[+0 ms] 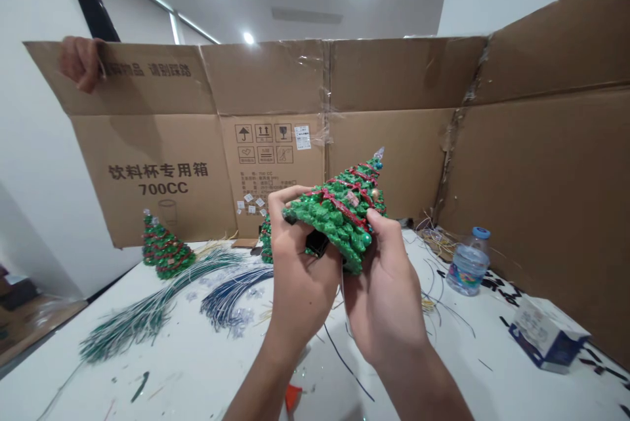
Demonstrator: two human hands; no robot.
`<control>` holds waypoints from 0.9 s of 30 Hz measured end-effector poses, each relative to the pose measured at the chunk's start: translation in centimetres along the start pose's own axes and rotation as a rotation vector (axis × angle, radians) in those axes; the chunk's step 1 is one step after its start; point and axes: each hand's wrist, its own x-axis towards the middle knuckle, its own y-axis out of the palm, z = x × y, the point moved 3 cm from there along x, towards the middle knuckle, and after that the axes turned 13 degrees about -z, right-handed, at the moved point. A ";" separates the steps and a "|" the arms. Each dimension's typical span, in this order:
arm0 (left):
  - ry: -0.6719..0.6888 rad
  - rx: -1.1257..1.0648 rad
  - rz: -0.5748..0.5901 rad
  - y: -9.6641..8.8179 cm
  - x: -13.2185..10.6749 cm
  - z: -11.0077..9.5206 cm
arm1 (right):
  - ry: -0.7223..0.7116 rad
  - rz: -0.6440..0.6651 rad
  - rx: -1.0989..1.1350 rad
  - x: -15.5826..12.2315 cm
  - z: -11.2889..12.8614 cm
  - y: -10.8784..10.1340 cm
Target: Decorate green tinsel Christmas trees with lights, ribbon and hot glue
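A small green Christmas tree (pixel 339 204) with red garland, coloured beads and a clear tip is held up above the table, tilted with its top toward the upper right. My left hand (pixel 302 263) grips its lower left side, fingers wrapped behind it. My right hand (pixel 388 270) closes on its lower right side, the thumb pressed against the branches. A dark piece (pixel 316 244) shows at the tree's underside between my hands. Most of my fingertips are hidden behind the tree.
More decorated trees (pixel 166 247) stand at left; one is partly hidden behind my left hand. Green wires (pixel 132 316) and blue wires (pixel 231 296) lie in bundles. A water bottle (pixel 468 263) and a box (pixel 547 332) are at right. Another person's hand (pixel 80 63) grips the cardboard wall (pixel 394 73).
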 end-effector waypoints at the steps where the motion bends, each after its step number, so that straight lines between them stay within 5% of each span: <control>1: 0.006 0.002 -0.004 0.0 0.0 0.0 | 0.001 0.000 0.004 0.0 0.1 0.0; 4: 0.007 -0.018 0.021 0.0 0.2 -0.1 | 0.010 0.012 0.023 -0.1 0.5 0.1; 12: -0.109 -0.252 0.307 -0.4 0.9 -0.1 | -0.005 0.037 0.035 0.2 1.6 0.0; 27: -0.108 -0.227 0.296 -0.9 1.0 -0.5 | -0.011 -0.012 -0.027 -0.1 1.7 -0.3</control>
